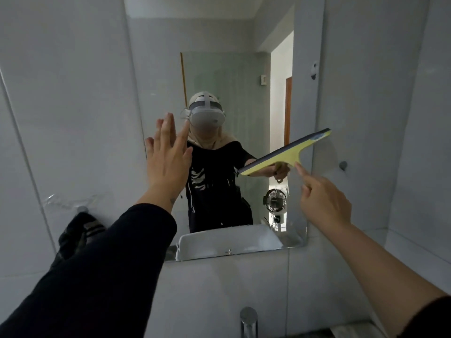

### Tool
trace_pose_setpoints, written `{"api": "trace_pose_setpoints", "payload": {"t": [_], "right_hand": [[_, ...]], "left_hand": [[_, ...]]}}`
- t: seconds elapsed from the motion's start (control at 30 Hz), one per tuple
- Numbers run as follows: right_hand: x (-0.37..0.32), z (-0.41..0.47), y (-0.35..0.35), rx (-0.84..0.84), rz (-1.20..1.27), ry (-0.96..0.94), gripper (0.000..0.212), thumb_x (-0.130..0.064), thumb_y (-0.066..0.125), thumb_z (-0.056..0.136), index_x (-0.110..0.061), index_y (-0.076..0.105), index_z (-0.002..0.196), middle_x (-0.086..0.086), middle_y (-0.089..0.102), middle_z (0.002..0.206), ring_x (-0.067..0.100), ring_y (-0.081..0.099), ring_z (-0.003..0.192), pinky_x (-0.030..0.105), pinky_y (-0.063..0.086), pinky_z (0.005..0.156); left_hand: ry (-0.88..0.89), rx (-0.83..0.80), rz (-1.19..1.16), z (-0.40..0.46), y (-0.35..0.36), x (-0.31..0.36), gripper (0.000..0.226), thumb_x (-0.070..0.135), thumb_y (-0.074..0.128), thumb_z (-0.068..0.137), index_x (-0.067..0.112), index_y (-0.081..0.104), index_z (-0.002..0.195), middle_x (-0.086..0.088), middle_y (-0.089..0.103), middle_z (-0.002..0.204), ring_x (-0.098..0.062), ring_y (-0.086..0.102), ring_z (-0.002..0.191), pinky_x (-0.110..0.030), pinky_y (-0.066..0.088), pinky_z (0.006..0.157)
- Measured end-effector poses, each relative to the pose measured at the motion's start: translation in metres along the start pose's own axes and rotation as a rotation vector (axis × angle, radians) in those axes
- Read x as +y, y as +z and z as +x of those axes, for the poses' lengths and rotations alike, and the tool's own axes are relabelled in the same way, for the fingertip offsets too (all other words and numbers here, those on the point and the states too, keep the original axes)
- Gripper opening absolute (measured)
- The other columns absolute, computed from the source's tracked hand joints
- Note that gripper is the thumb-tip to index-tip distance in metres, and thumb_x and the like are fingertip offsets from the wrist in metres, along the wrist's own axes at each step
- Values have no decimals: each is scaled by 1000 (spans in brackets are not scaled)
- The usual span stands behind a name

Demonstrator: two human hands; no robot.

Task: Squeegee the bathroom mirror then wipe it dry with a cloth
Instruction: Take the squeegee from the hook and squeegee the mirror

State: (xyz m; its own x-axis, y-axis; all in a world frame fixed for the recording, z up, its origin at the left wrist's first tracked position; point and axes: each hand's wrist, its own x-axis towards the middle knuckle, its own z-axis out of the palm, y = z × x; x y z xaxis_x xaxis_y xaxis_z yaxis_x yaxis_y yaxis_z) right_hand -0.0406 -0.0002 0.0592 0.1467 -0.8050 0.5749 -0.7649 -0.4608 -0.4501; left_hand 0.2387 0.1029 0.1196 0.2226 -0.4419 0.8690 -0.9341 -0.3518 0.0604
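The bathroom mirror (219,69) hangs on the tiled wall straight ahead. My left hand (168,157) is raised with fingers spread, palm towards the mirror's left edge, holding nothing. My right hand (322,201) grips the handle of a yellow-green squeegee (285,152), index finger stretched along it. Its dark blade lies slanted against the glass near the right edge, left end lower. A dark cloth (78,230) hangs from a wall hook left of the mirror, partly behind my left sleeve. The mirror shows a person wearing a headset.
A chrome tap (249,320) stands below at the bottom edge. A small round hook (343,165) sits on the wall right of the mirror. The white basin and a small fan appear only as reflections low in the glass.
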Motion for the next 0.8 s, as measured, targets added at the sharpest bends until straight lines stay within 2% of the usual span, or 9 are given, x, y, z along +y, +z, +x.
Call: {"api": "trace_pose_setpoints", "payload": {"t": [0.23, 0.37, 0.53, 0.63, 0.8], "right_hand": [[21, -18, 31, -18, 216, 95, 55, -18, 37, 97, -49, 31, 141, 8, 56, 86, 24, 51, 69, 31, 38, 61], [8, -37, 57, 34, 376, 158, 58, -14, 38, 95, -45, 31, 143, 10, 54, 72, 21, 46, 59, 31, 36, 53], [-32, -58, 91, 97, 554, 139, 56, -11, 43, 95, -35, 32, 145, -6, 37, 54, 10, 36, 50, 26, 30, 47], [-58, -70, 106, 118, 610, 82, 55, -13, 45, 96, -32, 30, 146, -8, 38, 59, 11, 37, 55, 22, 27, 48], [-100, -91, 129, 66, 578, -66, 58, -19, 45, 97, -39, 22, 146, -2, 55, 87, 11, 46, 69, 19, 31, 55]], "left_hand": [[26, -19, -31, -7, 17, -1, 61, 28, 49, 96, 28, 18, 149, -13, 2, 159, -32, -2, 146, -58, 16, 114], [4, -17, -14, -5, 21, -4, 62, 30, 50, 95, 30, 18, 148, -11, 2, 159, -30, -3, 146, -56, 21, 114], [-2, -26, 3, -6, 14, -4, 61, 34, 48, 96, 33, 17, 148, -9, 3, 159, -29, 0, 146, -55, 29, 110], [-29, -46, 34, -5, 7, -2, 61, 40, 47, 95, 38, 16, 147, -4, 4, 159, -29, 7, 144, -52, 34, 108], [-8, -53, 116, -2, 3, -7, 62, 44, 49, 93, 43, 16, 145, 0, 6, 157, -27, 12, 141, -46, 41, 100]]}}
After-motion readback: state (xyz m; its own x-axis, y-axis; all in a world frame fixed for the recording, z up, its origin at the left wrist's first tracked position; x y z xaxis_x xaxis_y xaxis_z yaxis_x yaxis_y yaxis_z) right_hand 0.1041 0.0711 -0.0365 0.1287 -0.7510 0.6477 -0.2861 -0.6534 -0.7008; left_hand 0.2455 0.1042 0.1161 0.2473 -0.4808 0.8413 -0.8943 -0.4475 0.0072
